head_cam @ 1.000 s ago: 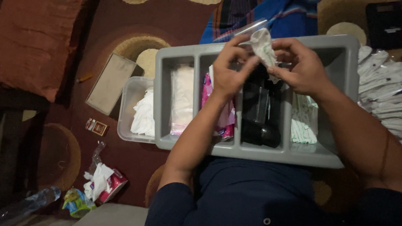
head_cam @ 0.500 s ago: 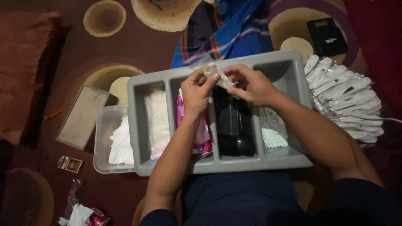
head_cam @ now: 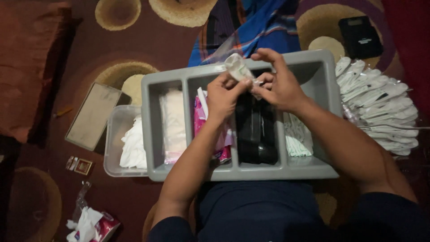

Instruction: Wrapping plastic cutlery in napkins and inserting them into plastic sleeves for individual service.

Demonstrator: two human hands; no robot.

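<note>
Left hand: fingers pinched on the near side of a small white packet; the grip is narrow and holds the packet.
Right hand: thumb and fingers closed on the same packet from the other side, index finger arched over the top; the grip is narrow too.
Packet: crumpled, pale, held between both hands just above the far wall of the grey tray, over the middle compartments.
Grey tray: long divided plastic organiser resting across the person's lap, on the floor side of a dark red carpet with tan circles.
Tray contents: a white stack in one left compartment, pink packets beside it, black items in the middle compartment under the hands, pale green-white sachets to the right.
Clear tub: touches the tray's left end, holds white folded pieces.
Flat board: lies just left of the tub.
White wrapped pieces: a fanned heap right of the tray.
Blue striped cloth: beyond the tray.
Black device: on the carpet, far right.
</note>
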